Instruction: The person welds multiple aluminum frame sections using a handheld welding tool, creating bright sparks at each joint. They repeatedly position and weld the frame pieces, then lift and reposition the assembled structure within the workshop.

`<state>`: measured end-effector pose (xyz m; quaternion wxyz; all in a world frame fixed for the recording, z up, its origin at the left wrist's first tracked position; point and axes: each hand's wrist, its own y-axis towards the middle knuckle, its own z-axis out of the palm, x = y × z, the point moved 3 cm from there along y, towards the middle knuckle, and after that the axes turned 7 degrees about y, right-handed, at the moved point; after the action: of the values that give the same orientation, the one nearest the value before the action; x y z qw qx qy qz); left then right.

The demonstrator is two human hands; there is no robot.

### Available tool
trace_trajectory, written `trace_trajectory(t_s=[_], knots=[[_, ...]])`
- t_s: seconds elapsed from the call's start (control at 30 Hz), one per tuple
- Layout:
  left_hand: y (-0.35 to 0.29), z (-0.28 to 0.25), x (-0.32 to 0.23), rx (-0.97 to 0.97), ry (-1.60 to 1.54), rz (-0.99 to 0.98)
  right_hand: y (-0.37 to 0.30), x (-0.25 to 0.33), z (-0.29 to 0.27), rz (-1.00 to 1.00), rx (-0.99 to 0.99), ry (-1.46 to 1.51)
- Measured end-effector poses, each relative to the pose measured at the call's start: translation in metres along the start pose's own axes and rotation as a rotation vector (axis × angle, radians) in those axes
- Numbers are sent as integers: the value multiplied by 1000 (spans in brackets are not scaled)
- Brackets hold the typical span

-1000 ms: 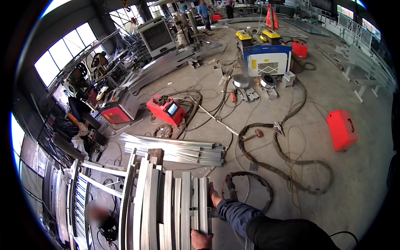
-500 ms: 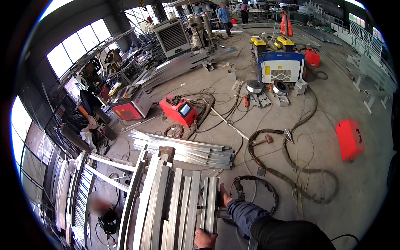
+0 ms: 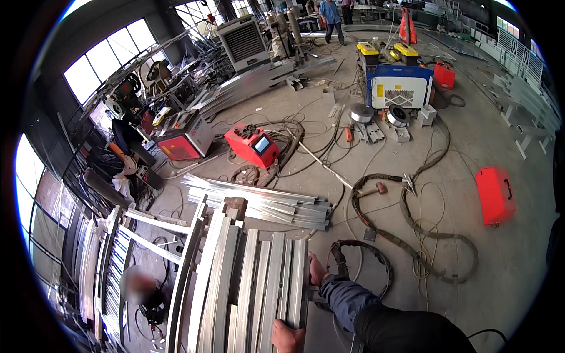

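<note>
Head-worn fisheye view from above; it faces down and forward; metal profiles (image 3: 247, 282) close below, workshop floor (image 3: 444, 188) beyond.

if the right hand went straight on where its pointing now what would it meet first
Most likely the long metal bar just to its left: the right hand points forward and left toward the bar's side and looks very close or touching, though depth is hard to judge.
</note>
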<state>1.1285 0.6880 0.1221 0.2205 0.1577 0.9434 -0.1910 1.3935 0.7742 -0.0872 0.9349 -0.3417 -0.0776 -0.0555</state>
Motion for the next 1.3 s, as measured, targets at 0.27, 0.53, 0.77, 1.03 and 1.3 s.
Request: trace_trajectory(t_s=[0.27,0.53,0.77,1.03,1.3], knots=[[-31,-60,-22,-6,58,5,-16,-19,16,-5,-181,-16],[-57,-100,-45,-24,33,84,-17,7,-12,-71,-404,-187],[-105,-155,-95,-67,15,163,-140,23,-4,-883,-127,-822],[-141,-182,-113,-119,192,136,-380,-178,35,145,1060,-931],[-175,-201,-142,-116,188,66,-378,-247,63,530,1082,-718]])
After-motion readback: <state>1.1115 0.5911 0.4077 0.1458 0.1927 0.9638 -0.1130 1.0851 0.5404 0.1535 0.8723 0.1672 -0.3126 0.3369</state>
